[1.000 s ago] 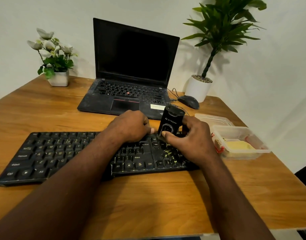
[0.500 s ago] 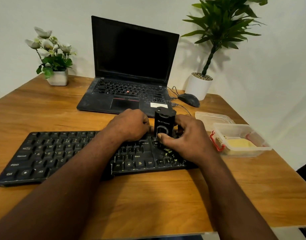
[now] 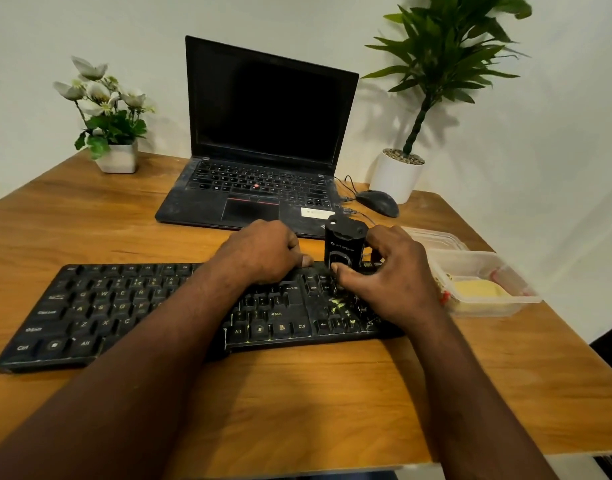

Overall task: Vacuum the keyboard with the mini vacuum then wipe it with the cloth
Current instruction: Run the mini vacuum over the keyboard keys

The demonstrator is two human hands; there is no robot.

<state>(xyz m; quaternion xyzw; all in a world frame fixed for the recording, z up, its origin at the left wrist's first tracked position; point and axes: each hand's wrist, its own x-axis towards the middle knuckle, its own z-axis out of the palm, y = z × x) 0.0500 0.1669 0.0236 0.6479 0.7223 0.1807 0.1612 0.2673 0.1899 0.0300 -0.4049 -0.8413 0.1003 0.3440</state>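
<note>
The right hand (image 3: 394, 282) grips the vacuum (image 3: 344, 245) upright on the keyboard's (image 3: 107, 306) right end, while the left hand (image 3: 263, 251) rests curled on the keys, its hold unclear.

The left forearm reaches in from 7 o'clock to the left hand (image 3: 263, 251), knuckles up and fingers curled under (tips hidden), while the right forearm, from 5 o'clock, ends in the right hand (image 3: 391, 278) gripping the mini vacuum (image 3: 344, 244) at its 11 o'clock.
</note>
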